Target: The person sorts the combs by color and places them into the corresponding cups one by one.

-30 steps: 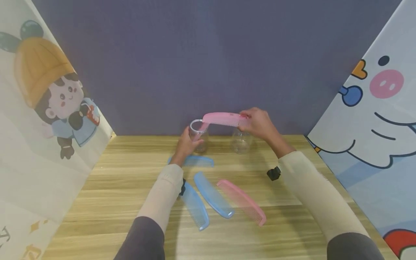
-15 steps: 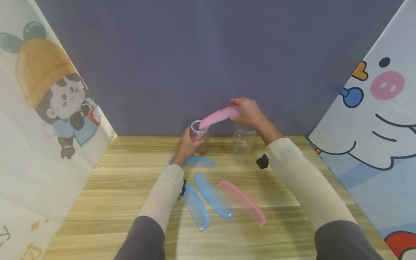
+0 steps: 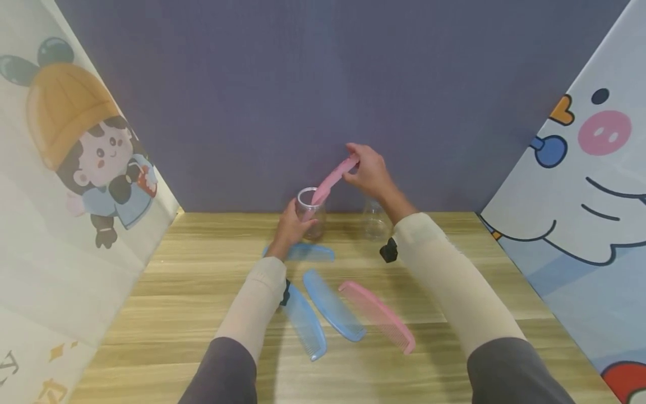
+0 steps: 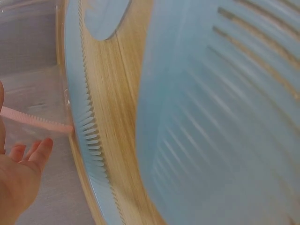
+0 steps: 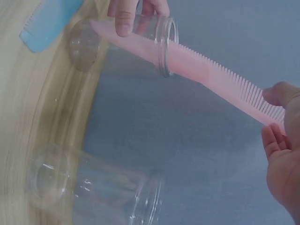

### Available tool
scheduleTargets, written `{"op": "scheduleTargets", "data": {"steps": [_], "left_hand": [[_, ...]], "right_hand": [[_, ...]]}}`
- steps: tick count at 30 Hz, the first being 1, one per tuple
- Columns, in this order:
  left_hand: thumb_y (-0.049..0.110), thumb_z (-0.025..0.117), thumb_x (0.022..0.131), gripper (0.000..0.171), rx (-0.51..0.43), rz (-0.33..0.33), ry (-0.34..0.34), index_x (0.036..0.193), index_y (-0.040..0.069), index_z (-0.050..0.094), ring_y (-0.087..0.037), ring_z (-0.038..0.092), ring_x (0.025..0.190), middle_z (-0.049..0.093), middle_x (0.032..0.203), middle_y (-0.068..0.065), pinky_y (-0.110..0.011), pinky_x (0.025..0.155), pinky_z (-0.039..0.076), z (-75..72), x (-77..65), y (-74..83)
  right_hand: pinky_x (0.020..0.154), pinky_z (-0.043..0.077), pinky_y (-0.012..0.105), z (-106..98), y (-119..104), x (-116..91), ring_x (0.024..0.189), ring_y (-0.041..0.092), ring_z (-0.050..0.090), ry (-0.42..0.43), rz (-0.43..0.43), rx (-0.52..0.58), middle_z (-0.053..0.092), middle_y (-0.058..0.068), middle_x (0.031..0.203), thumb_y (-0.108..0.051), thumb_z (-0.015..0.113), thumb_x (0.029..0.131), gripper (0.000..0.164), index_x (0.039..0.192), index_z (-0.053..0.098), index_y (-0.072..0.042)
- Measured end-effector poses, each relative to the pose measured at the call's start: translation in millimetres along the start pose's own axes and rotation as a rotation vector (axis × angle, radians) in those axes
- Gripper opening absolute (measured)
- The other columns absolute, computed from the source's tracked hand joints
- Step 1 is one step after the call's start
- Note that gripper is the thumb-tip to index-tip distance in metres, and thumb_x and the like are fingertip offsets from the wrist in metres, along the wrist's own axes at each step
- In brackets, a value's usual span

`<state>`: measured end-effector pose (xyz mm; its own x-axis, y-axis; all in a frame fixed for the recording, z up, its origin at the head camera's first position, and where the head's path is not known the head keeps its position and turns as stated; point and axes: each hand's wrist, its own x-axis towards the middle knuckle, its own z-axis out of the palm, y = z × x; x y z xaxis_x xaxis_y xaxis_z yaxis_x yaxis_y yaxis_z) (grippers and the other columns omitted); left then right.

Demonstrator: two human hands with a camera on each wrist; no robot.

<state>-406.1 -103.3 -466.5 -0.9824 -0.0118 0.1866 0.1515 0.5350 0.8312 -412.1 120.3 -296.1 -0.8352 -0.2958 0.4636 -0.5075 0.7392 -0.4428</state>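
My left hand [image 3: 290, 227] grips a clear jar [image 3: 318, 227] standing near the back wall, fingers and thumb round its side. Inside that jar leans a pink comb [image 5: 131, 44], its end reaching to the bottom. Between thumb and fingers, my right hand [image 3: 372, 174] pinches another pink comb [image 3: 334, 178]. This comb slants down to the left, its lower end at the jar's mouth, overlapping the first comb in the right wrist view. Beside it, below my right hand, stands a second clear jar [image 3: 375, 227] with nothing visible inside.
On the wooden table [image 3: 202, 292], one blue comb [image 3: 312, 252] lies in front of the held jar. Two more, a left blue comb [image 3: 305, 322] and a middle blue comb [image 3: 330, 306], lie nearer, beside a pink comb [image 3: 381, 314]. Grey wall [image 3: 252, 112] rises behind.
My right hand has moved left and up, tilting its pink comb from nearly level to steeply slanted, with the lower end now at the jar's mouth. My left hand stays on the jar.
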Motion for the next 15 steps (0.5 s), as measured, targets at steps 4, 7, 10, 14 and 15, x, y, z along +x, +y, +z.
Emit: {"op": "scheduleTargets", "data": {"steps": [4,7,10,14,15], "left_hand": [[0.030,0.083,0.085,0.091,-0.003,0.003,-0.003,0.156,0.006,0.032,-0.039,0.047,0.142,0.046,0.156,-0.020,-0.054,0.120,0.038,0.7,1.9,-1.6],[0.031,0.083,0.085,0.091,0.000,0.001,-0.004,0.156,0.006,0.031,-0.039,0.047,0.142,0.045,0.156,-0.020,-0.054,0.120,0.038,1.0,2.3,-1.8],[0.031,0.083,0.085,0.092,0.002,-0.013,0.000,0.157,0.006,0.031,-0.038,0.046,0.143,0.045,0.156,-0.020,-0.053,0.121,0.038,0.5,1.1,-0.2],[0.031,0.083,0.085,0.091,0.009,-0.016,0.002,0.156,0.006,0.031,-0.038,0.045,0.144,0.044,0.157,-0.020,-0.052,0.122,0.037,0.1,-0.8,0.8],[0.031,0.083,0.085,0.091,0.010,-0.015,-0.001,0.156,0.006,0.031,-0.038,0.045,0.144,0.044,0.157,-0.020,-0.052,0.122,0.037,0.2,-1.1,0.6]], "right_hand": [[0.098,0.056,0.040,5.5,-2.0,-0.4,0.108,0.032,0.065,0.035,-0.015,0.013,0.059,0.023,0.136,-0.008,0.078,0.083,0.070,0.147,0.050,0.001],[0.100,0.057,0.037,10.4,-1.6,-2.2,0.113,0.031,0.065,0.075,-0.029,0.046,0.056,0.023,0.142,-0.005,0.079,0.083,0.068,0.144,0.052,0.001],[0.101,0.057,0.035,15.4,-0.1,-2.9,0.115,0.031,0.065,0.109,-0.054,0.077,0.055,0.022,0.143,-0.001,0.078,0.082,0.064,0.141,0.055,0.002],[0.102,0.057,0.035,20.6,-1.4,-3.7,0.115,0.032,0.065,0.097,-0.060,0.095,0.053,0.021,0.145,0.001,0.076,0.083,0.063,0.142,0.054,0.001],[0.102,0.057,0.037,21.5,-1.9,-4.6,0.115,0.031,0.065,0.086,-0.056,0.088,0.052,0.021,0.146,0.001,0.076,0.083,0.063,0.143,0.054,0.001]]}}
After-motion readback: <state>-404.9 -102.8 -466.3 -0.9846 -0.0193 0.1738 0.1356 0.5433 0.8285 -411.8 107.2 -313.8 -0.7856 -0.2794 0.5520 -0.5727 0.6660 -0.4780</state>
